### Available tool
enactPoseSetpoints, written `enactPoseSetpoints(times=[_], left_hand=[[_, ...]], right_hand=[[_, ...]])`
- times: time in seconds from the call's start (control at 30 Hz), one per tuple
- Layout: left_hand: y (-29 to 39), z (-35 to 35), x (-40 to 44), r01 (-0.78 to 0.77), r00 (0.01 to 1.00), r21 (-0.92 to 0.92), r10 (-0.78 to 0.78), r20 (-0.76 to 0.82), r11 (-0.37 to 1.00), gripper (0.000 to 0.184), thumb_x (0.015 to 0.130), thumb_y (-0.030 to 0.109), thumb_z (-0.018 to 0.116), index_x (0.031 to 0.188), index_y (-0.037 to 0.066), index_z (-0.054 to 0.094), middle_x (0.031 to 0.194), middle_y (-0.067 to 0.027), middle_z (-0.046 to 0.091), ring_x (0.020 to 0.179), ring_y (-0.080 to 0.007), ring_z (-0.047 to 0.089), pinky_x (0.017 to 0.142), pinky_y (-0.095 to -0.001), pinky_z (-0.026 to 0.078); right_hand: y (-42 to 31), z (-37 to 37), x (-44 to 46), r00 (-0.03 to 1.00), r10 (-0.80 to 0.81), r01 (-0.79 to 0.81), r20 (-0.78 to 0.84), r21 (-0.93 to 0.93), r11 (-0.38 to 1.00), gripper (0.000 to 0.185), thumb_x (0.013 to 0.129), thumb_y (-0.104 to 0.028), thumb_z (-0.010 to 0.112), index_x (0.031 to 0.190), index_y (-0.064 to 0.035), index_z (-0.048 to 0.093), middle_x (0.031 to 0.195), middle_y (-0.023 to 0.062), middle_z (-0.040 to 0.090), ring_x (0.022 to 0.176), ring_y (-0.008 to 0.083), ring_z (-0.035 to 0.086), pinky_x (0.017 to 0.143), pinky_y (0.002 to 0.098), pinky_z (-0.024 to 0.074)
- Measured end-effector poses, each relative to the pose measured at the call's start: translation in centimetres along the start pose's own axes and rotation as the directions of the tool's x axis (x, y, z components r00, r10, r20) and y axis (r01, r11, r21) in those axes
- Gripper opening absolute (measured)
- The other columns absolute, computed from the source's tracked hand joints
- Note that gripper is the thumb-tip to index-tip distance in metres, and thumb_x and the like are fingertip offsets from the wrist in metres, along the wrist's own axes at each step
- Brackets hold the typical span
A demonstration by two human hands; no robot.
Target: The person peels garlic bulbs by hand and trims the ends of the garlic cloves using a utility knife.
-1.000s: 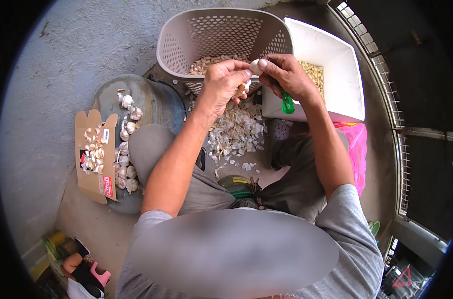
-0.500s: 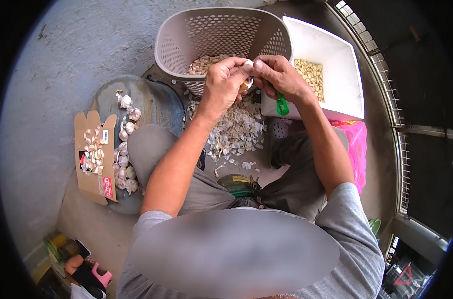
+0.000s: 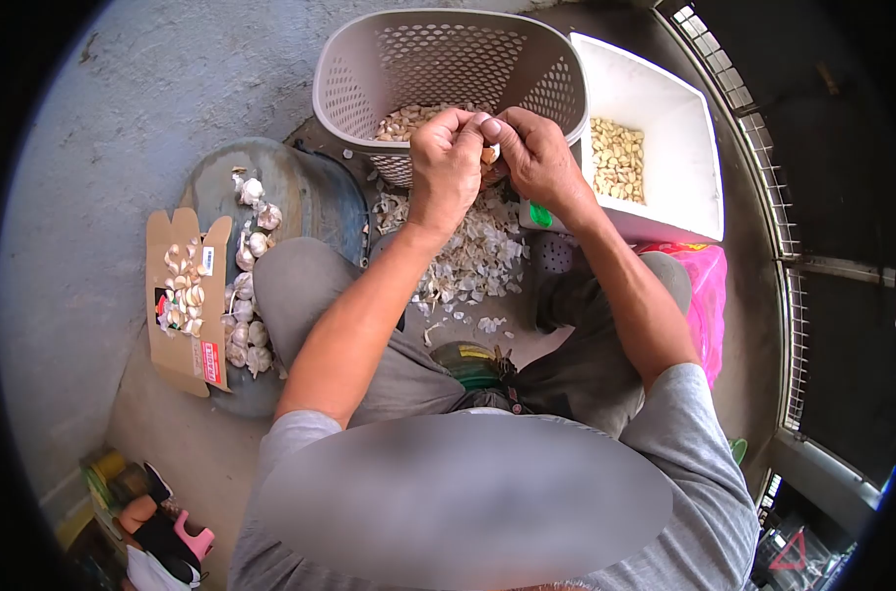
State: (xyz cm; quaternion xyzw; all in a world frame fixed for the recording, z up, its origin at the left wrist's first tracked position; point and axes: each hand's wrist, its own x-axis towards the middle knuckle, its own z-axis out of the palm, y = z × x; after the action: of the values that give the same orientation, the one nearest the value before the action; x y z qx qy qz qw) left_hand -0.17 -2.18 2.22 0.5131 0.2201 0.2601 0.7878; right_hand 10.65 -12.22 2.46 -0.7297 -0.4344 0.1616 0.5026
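Observation:
My left hand [image 3: 448, 169] is closed, its thumb and fingertips pinched against those of my right hand [image 3: 541, 163]. A garlic clove [image 3: 489, 155] shows under the fingertips of my left hand. A green-handled tool [image 3: 540, 215] sticks out below my right palm, held by its curled fingers; its blade is hidden. Both hands are over the front rim of a perforated grey-brown basket [image 3: 334, 123] with unpeeled cloves [image 3: 405, 122] inside. To the right, a white foam box [image 3: 689, 148] holds peeled cloves [image 3: 617, 163].
Loose garlic skins [image 3: 472, 251] lie on the floor below the basket. At the left, garlic bulbs [image 3: 243, 307] and a cardboard piece [image 3: 177, 366] bearing cloves rest on an upturned bluish tub [image 3: 315, 202]. A pink bag [image 3: 706, 295] is beside my knee. Another person's arm [image 3: 137, 514] shows lower left.
Both hands have come together at the fingertips. The right hand has turned and shifted left, so less of the green handle shows. The pale clove between the fingertips is now hidden.

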Motion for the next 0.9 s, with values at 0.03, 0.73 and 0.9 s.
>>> enactPoseSetpoints(times=[0.03,0.73,0.9], left_hand=[[0.1,0.0,-0.1,-0.024,1.000,0.029,0.024,-0.006,0.999,0.015,0.100,0.015,0.063,0.096,0.002,0.069,0.068,0.0007,0.059,0.052,-0.0057,0.051,0.043,-0.0228,0.041],[0.2,-1.3,1.4,0.144,0.989,-0.211,-0.147,0.004,0.967,0.025,0.100,0.033,0.068,0.100,0.007,0.066,0.080,-0.0010,0.065,0.061,-0.0125,0.064,0.046,-0.0289,0.050],[0.6,-1.1,1.2,0.192,0.980,-0.229,-0.174,0.098,0.954,0.027,0.101,0.036,0.066,0.098,0.009,0.066,0.080,0.0007,0.064,0.061,-0.0104,0.063,0.045,-0.0293,0.052]], right_hand=[[-0.5,0.1,-0.2,1.000,-0.001,0.001,-0.007,0.008,1.000,0.048,0.105,-0.037,0.062,0.083,0.0055,0.059,0.063,0.0130,0.055,0.059,0.0174,0.055,0.053,0.0386,0.0455],[-3.3,-1.0,-0.5,0.996,-0.087,0.087,0.037,-0.016,0.996,0.040,0.097,-0.023,0.074,0.123,0.0014,0.057,0.096,0.0188,0.071,0.089,0.0228,0.069,0.076,0.0360,0.0548],[-3.4,-1.0,-0.4,0.992,-0.075,0.076,0.103,-0.011,0.997,0.044,0.094,-0.020,0.076,0.129,-0.0010,0.057,0.096,0.0176,0.069,0.085,0.0243,0.068,0.075,0.0376,0.0545]])
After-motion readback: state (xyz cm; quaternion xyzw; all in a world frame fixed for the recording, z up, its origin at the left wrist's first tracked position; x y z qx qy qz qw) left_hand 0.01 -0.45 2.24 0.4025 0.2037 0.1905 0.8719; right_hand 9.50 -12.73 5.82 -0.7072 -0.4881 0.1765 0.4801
